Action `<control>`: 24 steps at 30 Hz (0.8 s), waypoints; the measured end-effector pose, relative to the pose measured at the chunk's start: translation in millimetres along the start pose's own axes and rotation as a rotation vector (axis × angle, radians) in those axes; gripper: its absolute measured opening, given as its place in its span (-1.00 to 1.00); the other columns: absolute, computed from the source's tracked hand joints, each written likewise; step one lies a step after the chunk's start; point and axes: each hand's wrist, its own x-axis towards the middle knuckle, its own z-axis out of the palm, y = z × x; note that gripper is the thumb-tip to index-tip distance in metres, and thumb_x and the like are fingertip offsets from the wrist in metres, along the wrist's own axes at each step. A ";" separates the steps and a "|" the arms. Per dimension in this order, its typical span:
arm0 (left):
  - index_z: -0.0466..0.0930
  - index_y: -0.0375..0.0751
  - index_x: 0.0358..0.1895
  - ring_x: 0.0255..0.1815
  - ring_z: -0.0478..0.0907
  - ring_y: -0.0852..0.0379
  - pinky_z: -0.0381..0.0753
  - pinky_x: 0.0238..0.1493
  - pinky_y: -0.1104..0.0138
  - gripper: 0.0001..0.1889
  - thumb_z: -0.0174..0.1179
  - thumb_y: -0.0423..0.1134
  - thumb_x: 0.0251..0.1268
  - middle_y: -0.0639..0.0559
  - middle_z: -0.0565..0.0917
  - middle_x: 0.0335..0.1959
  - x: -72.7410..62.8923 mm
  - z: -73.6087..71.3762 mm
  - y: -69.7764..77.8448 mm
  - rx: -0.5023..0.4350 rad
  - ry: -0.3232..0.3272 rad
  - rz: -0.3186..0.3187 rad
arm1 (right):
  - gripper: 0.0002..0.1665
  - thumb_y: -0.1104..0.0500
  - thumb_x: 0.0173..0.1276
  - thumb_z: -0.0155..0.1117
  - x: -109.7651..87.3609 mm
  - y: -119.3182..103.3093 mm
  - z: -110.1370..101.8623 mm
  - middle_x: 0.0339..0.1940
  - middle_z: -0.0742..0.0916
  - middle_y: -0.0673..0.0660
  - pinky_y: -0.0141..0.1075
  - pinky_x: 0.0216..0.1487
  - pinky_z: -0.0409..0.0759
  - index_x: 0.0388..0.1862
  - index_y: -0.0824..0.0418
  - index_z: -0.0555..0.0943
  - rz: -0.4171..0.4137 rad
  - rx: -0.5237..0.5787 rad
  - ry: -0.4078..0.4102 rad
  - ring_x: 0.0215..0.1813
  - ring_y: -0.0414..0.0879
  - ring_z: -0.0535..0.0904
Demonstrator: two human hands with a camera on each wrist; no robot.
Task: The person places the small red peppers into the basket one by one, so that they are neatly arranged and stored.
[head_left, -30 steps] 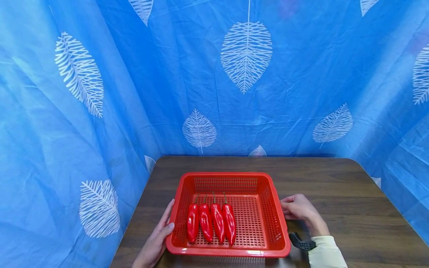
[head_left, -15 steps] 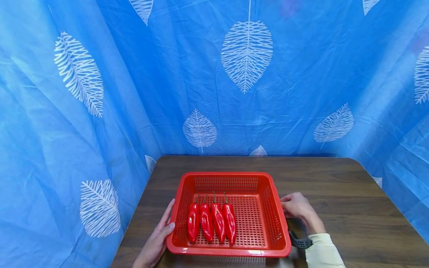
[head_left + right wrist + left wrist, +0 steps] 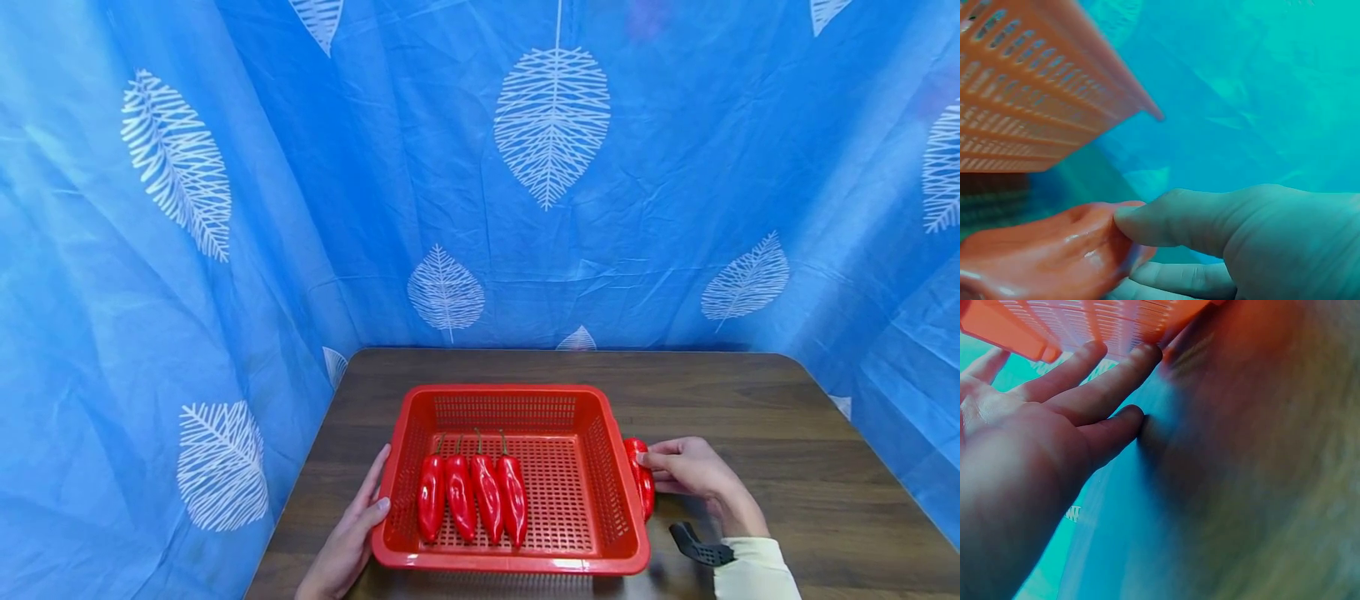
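Observation:
Several shiny red chili peppers (image 3: 488, 498) with green stems lie side by side in the left half of a red perforated plastic basket (image 3: 512, 564). My left hand (image 3: 347, 533) rests along the basket's left side, thumb at the rim. In the left wrist view its fingers (image 3: 1088, 365) are fairly straight, with tips at the slotted wall. Outside the right wall, my right hand (image 3: 701, 475) pinches another red chili pepper (image 3: 647, 492) between thumb and fingers. The right wrist view shows this pepper (image 3: 1054, 253) below the basket wall (image 3: 1041, 81), its near end under the thumb.
The basket stands on a dark wood-grain table (image 3: 795, 467). A blue curtain (image 3: 652, 167) with white leaf prints hangs behind the table and along both sides. A black strap (image 3: 701, 550) is at the right wrist.
My right hand has moved right, away from the basket's side, and the red chili pepper in it has come into sight. The basket, the peppers inside and my left hand have stayed in place.

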 end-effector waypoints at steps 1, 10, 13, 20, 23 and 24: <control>-0.31 0.24 0.85 0.83 -0.17 -0.40 0.54 0.56 -0.04 -0.16 0.00 -0.11 0.76 -0.11 -0.26 0.87 0.0 -0.3 0.3 -0.002 -0.005 0.001 | -0.47 0.08 0.53 0.49 -1.9 -0.2 -3.4 -0.12 0.89 0.20 -0.08 -0.03 0.89 0.22 0.48 0.71 0.001 0.006 0.000 -0.12 0.05 0.87; -0.35 0.25 0.84 0.83 -0.20 -0.41 0.53 0.56 -0.02 -0.17 -0.04 -0.11 0.78 -0.13 -0.29 0.87 -1.5 -1.0 1.4 -0.012 -0.033 0.008 | -0.27 0.03 0.58 0.44 -17.4 -16.2 -29.7 -0.01 0.87 0.31 -0.01 0.04 0.87 0.38 0.63 0.53 -0.027 -0.008 0.005 -0.07 0.08 0.88; -0.34 0.25 0.84 0.83 -0.19 -0.41 0.53 0.56 -0.03 -0.17 -0.03 -0.12 0.78 -0.13 -0.28 0.87 -1.7 -0.6 1.2 -0.012 -0.026 0.009 | -0.25 0.03 0.60 0.41 -22.9 -24.2 -35.2 0.01 0.87 0.32 0.00 0.06 0.87 0.40 0.64 0.49 -0.045 -0.019 0.004 -0.05 0.09 0.89; -0.32 0.26 0.84 0.83 -0.17 -0.43 0.54 0.55 -0.07 -0.17 -0.02 -0.10 0.78 -0.14 -0.27 0.87 -1.6 0.3 1.4 -0.010 -0.014 -0.005 | -0.21 0.01 0.61 0.40 -34.5 -43.0 -40.9 0.06 0.86 0.32 -0.02 0.07 0.87 0.45 0.64 0.46 -0.099 -0.042 -0.010 -0.02 0.10 0.89; -0.32 0.24 0.84 0.83 -0.17 -0.42 0.53 0.56 -0.07 -0.17 -0.02 -0.10 0.78 -0.14 -0.26 0.87 -1.4 0.7 1.5 -0.007 -0.011 0.001 | -0.22 0.03 0.60 0.41 -38.8 -51.9 -39.6 0.07 0.85 0.33 -0.04 0.06 0.87 0.45 0.63 0.46 -0.133 -0.044 -0.022 -0.01 0.11 0.89; -0.32 0.24 0.84 0.83 -0.18 -0.42 0.53 0.56 -0.07 -0.17 -0.02 -0.11 0.78 -0.14 -0.26 0.87 -1.5 1.0 1.5 -0.006 -0.010 0.003 | -0.24 0.04 0.60 0.42 -40.1 -55.1 -38.3 0.08 0.85 0.32 -0.05 0.06 0.87 0.44 0.63 0.48 -0.145 -0.042 -0.028 -0.01 0.10 0.89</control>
